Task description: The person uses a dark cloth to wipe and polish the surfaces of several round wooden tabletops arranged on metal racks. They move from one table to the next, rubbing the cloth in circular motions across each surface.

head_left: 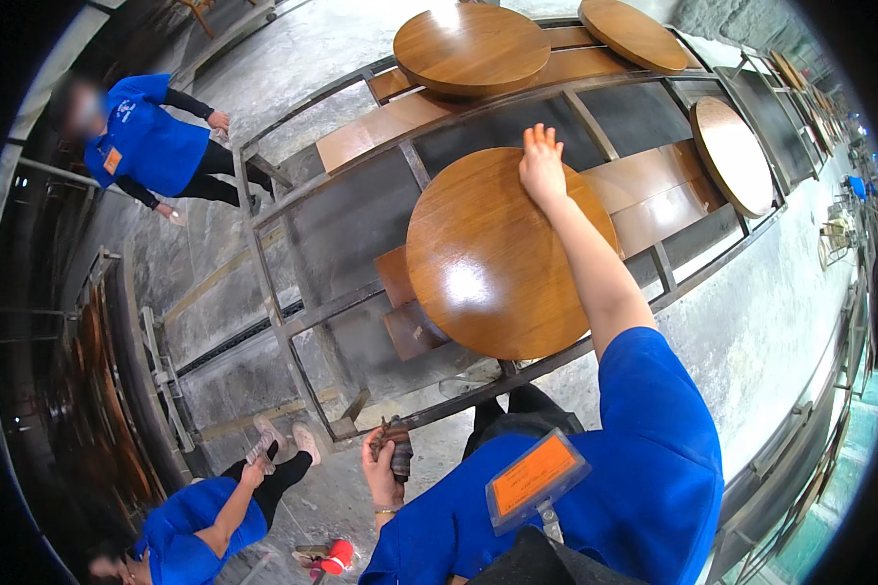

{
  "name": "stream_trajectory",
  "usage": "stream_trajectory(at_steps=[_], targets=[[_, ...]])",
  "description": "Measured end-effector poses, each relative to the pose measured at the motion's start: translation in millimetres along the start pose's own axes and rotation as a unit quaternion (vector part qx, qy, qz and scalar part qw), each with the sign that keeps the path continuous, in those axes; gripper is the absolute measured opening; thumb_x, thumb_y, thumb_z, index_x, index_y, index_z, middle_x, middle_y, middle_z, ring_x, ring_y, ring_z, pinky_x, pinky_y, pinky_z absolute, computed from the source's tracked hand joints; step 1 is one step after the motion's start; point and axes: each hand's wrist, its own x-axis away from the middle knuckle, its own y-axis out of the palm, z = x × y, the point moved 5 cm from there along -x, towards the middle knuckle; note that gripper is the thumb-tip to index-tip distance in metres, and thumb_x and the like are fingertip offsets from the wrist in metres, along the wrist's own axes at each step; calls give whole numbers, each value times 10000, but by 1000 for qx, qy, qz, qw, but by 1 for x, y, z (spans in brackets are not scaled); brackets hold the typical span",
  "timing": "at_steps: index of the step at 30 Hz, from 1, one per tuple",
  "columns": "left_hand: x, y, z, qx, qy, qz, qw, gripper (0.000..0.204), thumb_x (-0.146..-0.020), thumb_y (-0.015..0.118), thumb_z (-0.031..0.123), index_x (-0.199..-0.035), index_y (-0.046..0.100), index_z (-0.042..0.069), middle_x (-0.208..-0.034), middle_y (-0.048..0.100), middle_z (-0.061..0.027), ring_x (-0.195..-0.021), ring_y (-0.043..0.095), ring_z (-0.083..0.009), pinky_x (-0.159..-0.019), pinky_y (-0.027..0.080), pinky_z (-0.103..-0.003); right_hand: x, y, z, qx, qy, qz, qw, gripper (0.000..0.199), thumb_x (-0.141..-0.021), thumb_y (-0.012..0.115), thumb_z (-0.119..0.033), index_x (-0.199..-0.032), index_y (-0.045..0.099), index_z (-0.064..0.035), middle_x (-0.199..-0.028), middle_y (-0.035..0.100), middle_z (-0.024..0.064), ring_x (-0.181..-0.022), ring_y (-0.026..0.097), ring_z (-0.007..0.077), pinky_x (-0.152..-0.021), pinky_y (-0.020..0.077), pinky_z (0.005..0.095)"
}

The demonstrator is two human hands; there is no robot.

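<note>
A round, glossy brown wooden tabletop [488, 253] lies on a dark metal frame rack [439, 405] in front of me. My right hand [542, 166] reaches across it to its far edge, fingers stretched out and holding nothing. Whether the palm presses on the wood or hovers just over it, I cannot tell. Low at my left side, near the rack's front corner, my left hand [384, 470] is closed around a crumpled, dark brown striped bundle [397, 447] that looks like cloth. Flat brown wooden boards [644, 195] lie on the rack beside and partly under the tabletop.
More round tabletops [471, 47] rest farther along the rack, one [732, 156] shining white with glare. A person in blue [156, 136] stands beyond the rack's left end; another [205, 522] is at lower left. A red object [338, 557] lies on the concrete floor.
</note>
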Motion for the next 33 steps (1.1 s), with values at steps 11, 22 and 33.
stream_trajectory(at_steps=[11,22,33], targets=[[-26,36,-21,-38,-56,-95,993,371,-983,660,-48,-1341,602,28,-1206,722,-113,-1031,720,-193,-878,613,-338,48,16,-152,-149,-363,1,920,523,-947,542,-105,-1463,553,-18,-1631,448,256,-1523,422,437,-1235,361,586],[-14,30,-41,-35,-73,-77,994,360,-986,664,-36,-1333,608,39,-1185,729,-109,-1017,724,-188,-869,605,-328,57,28,-206,-106,-336,-39,935,611,-977,543,-124,-1565,453,16,-1686,373,257,-1600,306,436,-1259,321,599],[0,7,-36,-60,-62,-70,994,365,-970,694,-18,-1326,626,27,-1207,729,-116,-1053,722,-196,-906,595,-329,-24,32,-47,98,-76,61,990,582,-974,555,-145,-1522,469,30,-1617,450,258,-1510,422,452,-1183,417,593]])
